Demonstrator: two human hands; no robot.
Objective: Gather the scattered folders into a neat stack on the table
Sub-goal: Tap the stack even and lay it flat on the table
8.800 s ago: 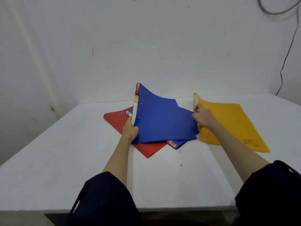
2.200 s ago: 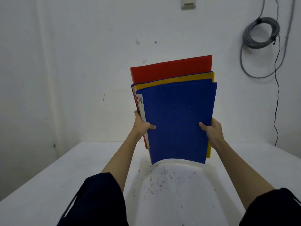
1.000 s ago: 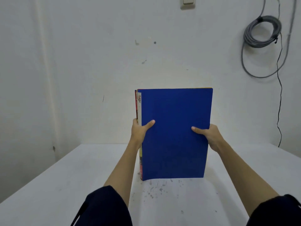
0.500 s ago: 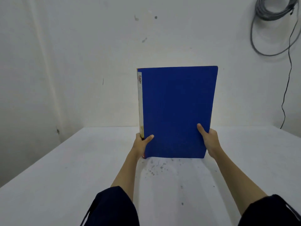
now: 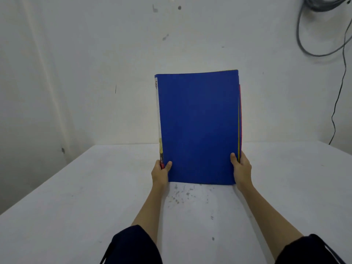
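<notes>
A squared-up stack of folders stands upright on its bottom edge on the white table, a blue cover facing me. Thin yellow and red edges of the folders behind show along its right side. A white spine label runs down its left edge. My left hand grips the lower left corner, thumb on the blue cover. My right hand grips the lower right edge, thumb in front and fingers hidden behind.
Dark specks mark the table just in front of the stack. The white wall rises behind the table's far edge. A grey coiled cable hangs at the upper right, with a thin black wire running down the wall.
Since the earliest frame the scattered folders have been gathered and squared up. In the last second my hands slid from the middle to the bottom corners and the stack tilted back a little.
</notes>
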